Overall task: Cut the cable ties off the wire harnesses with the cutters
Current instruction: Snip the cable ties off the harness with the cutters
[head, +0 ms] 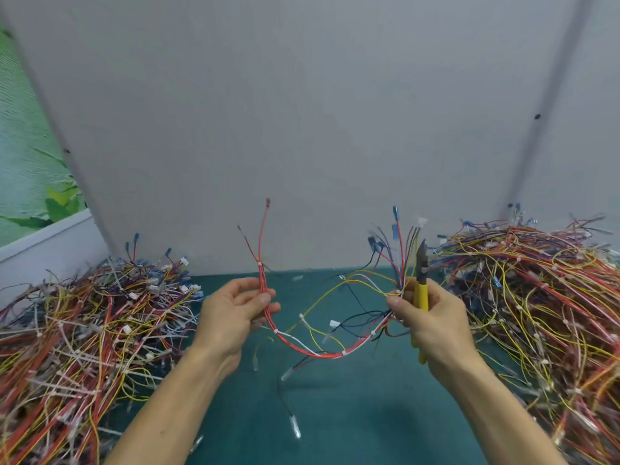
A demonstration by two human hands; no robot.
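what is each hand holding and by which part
The left hand pinches the wire harness by its red wires near one end; the right hand grips the yellow-handled cutters by the handles and pinches the harness's other end.

Harness [344, 354] above table [352, 414] centre; left pile [84, 330], right pile [536, 297] flank; wall [302, 129] behind.

Grey partition wall [302, 112], teal tabletop [352, 414], leafy green mural [30, 146]

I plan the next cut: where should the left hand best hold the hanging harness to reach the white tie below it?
Probably the red bundle of the harness just above that tie, pinched from the left: there the wires run together, and the cutters in the right hand can come from the right.
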